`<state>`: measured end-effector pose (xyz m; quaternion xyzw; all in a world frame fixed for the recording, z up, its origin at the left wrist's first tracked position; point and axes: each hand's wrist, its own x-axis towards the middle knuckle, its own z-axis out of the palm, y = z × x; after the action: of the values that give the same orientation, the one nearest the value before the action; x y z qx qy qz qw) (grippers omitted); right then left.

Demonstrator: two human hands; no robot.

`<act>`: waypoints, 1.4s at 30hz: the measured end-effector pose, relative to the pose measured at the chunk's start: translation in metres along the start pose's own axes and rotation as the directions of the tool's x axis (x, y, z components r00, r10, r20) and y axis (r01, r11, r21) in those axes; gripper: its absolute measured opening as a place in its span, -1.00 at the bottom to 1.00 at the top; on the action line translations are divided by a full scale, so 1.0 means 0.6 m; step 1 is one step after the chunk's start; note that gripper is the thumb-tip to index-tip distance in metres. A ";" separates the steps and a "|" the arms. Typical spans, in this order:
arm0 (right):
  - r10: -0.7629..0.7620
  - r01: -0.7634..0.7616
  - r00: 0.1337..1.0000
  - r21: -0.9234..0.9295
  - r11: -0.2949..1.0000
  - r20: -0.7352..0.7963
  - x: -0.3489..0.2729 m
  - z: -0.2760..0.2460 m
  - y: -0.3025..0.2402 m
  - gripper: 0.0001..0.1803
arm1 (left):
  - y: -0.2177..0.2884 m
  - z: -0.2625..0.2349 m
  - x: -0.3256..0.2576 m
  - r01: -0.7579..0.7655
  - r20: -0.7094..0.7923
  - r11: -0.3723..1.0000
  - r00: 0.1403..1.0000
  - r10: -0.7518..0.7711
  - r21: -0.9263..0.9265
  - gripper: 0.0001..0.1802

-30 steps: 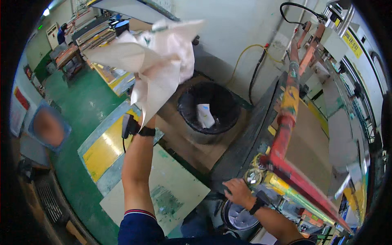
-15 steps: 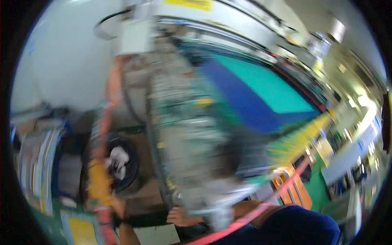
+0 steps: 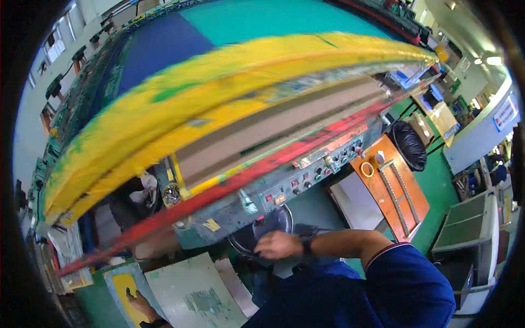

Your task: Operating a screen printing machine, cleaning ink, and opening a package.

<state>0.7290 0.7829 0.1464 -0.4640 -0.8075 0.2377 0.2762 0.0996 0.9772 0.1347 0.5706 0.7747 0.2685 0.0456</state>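
At the lower left, my left hand (image 3: 143, 308) reaches over a yellow panel in a pale blue frame (image 3: 121, 284). Its fingers look apart, with a dark spot at the tips that I cannot make out. My right hand (image 3: 278, 245) is curled at the near side of a round black container (image 3: 244, 239) beneath the machine's control panel (image 3: 306, 180); whatever the fingers hold, if anything, is hidden. Above both hands spans a paint-smeared yellow frame edge (image 3: 219, 82), around a teal and dark blue screen (image 3: 257, 22). A red bar (image 3: 235, 188) runs below it.
A pale ink-stained board (image 3: 197, 292) leans between my hands. To the right stand an orange board (image 3: 391, 186) with metal strips, a black bag-lined bin (image 3: 407, 145) and a grey-white rack (image 3: 470, 235). Green floor (image 3: 437, 202) shows between them.
My view has swung right, bringing the yellow frame edge and control panel to the middle. My right hand now appears at the black container, my left over the yellow panel. The earlier frame is blurred.
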 end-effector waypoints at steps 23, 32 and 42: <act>0.825 -0.248 0.249 0.790 0.560 -0.507 -0.511 -0.389 0.271 -0.78 | 0.755 0.142 -0.174 -0.297 0.355 0.942 0.874 0.333 -0.154 -0.60; 0.797 -0.199 0.266 0.778 0.595 -0.542 -0.390 -0.429 0.175 -0.78 | 0.832 0.272 -0.023 -0.337 0.387 0.937 0.855 0.347 -0.095 -0.59; 0.859 -0.028 0.480 0.976 0.214 -0.175 -0.251 -0.444 0.161 -0.59 | 0.909 0.103 -0.008 0.514 0.641 0.390 0.676 0.364 -0.764 -0.80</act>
<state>1.0292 0.7282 0.2463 -0.5236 -0.1580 0.5013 0.6705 0.5931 1.1069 0.3364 0.4601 0.4304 0.3924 0.6702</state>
